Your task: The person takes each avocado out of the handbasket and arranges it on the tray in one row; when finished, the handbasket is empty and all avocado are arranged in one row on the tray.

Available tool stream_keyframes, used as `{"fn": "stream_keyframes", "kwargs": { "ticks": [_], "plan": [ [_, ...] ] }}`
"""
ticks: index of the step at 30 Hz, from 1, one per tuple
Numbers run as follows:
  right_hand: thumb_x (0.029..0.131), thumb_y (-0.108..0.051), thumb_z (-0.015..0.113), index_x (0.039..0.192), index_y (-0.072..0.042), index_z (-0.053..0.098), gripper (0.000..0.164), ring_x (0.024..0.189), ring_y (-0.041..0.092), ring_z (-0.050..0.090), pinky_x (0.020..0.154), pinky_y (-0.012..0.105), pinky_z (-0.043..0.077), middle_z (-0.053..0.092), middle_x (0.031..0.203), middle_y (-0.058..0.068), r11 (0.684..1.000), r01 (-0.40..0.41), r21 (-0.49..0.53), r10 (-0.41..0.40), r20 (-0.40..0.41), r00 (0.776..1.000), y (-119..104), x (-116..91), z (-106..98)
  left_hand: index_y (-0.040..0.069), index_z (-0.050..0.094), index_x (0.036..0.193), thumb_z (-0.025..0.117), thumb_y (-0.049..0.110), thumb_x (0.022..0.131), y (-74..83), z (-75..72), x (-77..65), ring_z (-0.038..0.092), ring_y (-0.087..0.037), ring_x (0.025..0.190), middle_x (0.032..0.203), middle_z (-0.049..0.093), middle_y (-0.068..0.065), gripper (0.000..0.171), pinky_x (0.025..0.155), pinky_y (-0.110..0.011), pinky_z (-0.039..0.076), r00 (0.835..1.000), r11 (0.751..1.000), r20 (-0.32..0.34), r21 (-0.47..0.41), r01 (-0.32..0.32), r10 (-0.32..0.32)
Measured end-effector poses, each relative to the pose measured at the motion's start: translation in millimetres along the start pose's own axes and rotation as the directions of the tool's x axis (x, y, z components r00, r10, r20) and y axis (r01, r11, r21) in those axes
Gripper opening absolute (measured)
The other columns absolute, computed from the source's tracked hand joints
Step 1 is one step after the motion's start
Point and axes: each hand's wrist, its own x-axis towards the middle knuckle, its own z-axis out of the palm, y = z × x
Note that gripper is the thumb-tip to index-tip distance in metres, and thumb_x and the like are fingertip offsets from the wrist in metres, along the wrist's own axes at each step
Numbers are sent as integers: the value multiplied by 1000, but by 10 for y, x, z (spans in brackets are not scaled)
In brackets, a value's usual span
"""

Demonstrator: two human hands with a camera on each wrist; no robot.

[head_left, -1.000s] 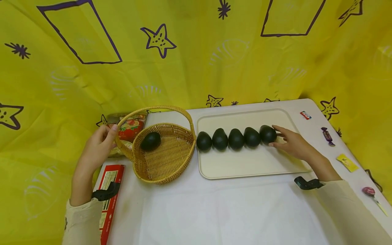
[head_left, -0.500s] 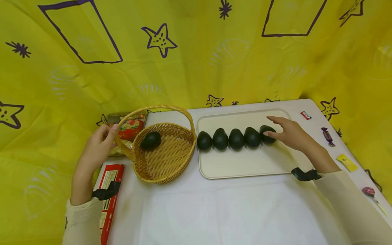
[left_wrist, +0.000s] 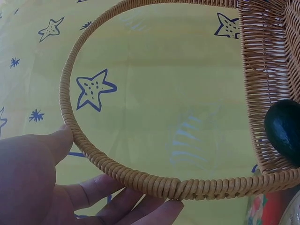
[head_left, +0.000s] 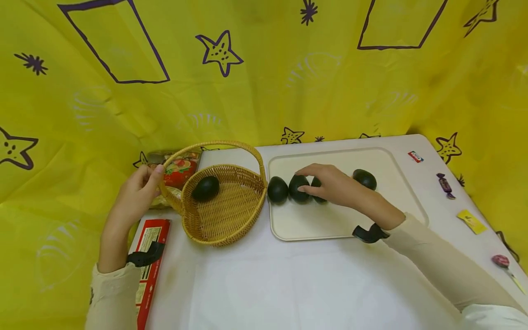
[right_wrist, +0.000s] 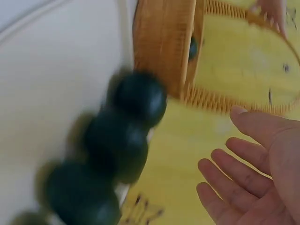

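In the head view my left hand [head_left: 138, 190] holds the arched handle [head_left: 214, 143] of a wicker basket [head_left: 224, 217]; in the left wrist view the thumb and fingers [left_wrist: 164, 213] lie on either side of that handle. One dark green avocado [head_left: 205, 188] lies inside the basket. My right hand [head_left: 336, 183] hovers over a row of avocados [head_left: 277, 190] on a cream tray [head_left: 309, 227], hiding part of the row. Its fingers [right_wrist: 234, 173] are spread and hold nothing in the right wrist view, where the avocados [right_wrist: 117, 145] look blurred. Another avocado [head_left: 365, 179] shows right of the hand.
Behind the basket's left side lie colourful packages [head_left: 181, 169]. A long red box [head_left: 152, 270] is by the left forearm. Along the table's right edge are small wrapped sweets [head_left: 445, 185] and a lollipop [head_left: 501, 261]. A yellow patterned cloth [head_left: 264, 91] hangs behind.
My right hand has left the rightmost avocado and moved left above the row. The left hand keeps its hold on the basket handle. The view has shifted slightly.
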Motion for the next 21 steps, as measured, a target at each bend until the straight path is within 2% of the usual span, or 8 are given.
{"fn": "stream_keyframes", "kwargs": {
  "ticks": [4, 8, 14, 17, 21],
  "plan": [
    [103, -27, 73, 140, -5, 66, 44, 130, 30, 63, 108, 47, 54, 67, 139, 13, 997, 77, 27, -79, 82, 993, -270, 218, 149, -1, 51, 112, 36, 48, 114, 6, -5, -7, 62, -42, 112, 103, 52, -17, 51, 79, -9, 49, 1000, 1000, -3, -6, 0, 0],
    [104, -26, 72, 141, -5, 65, 44, 132, 28, 62, 110, 44, 53, 67, 140, 12, 989, 136, 53, -143, 157, 977, -503, 434, 292, -1, 50, 111, 37, 47, 114, 13, -4, -16, 63, -44, 113, 103, 52, -18, 51, 79, -9, 49, 1000, 1000, -2, -10, -1, 1],
    [105, -29, 70, 146, -6, 61, 48, 135, 27, 60, 113, 41, 51, 64, 144, 11, 977, 211, -41, -193, 264, 945, -850, 831, 462, -3, 50, 112, 36, 47, 114, 11, -11, -18, 61, -40, 112, 105, 51, -19, 52, 79, -7, 49, 1000, 1000, -6, -19, -4, 4],
    [105, -28, 69, 148, -6, 59, 49, 139, 27, 57, 118, 40, 46, 62, 147, 10, 970, 231, -68, -201, 304, 931, -990, 1017, 542, -3, 50, 111, 36, 47, 114, 9, -10, -15, 60, -35, 108, 103, 51, -18, 52, 80, -8, 51, 1000, 1000, -4, -11, -7, 7],
    [105, -27, 69, 148, -4, 59, 49, 140, 26, 56, 119, 36, 45, 62, 148, 10, 962, 261, -82, -219, 339, 915, -1146, 1228, 687, -3, 50, 111, 35, 47, 114, -2, -8, 0, 60, -32, 110, 103, 50, -17, 52, 85, -19, 58, 1000, 1000, 4, -13, -4, 4]
  ]
}}
